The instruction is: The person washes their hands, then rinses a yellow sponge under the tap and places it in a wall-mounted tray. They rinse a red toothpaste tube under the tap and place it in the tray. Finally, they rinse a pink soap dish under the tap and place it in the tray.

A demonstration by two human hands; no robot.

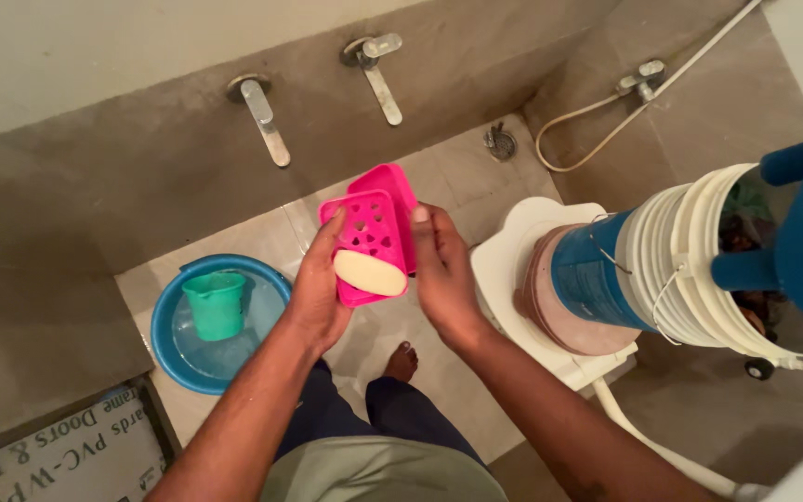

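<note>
Fingers of the left hand [313, 288] are curled round the left edge of a pink soap dish [369, 237], thumb up by its top corner; fingers of the right hand [443, 274] are clamped on the right edge, so the dish is gripped from both sides, held tilted above the floor. Inside, a pale soap [369, 272] lies at the lower end on the holed tray w/ heart cut-outs; a lid or outer shell is seen behind. Step judged: dish being handled, soap not yet lifted out. Any next move needs a level hold, else soap slides off. Lower left, a blue basin [167, 358] holds shallow water & a green mug [216, 304]. Right, stacked white buckets [690, 260] on a white stool [513, 270]; contents dark, unclear.
</note>
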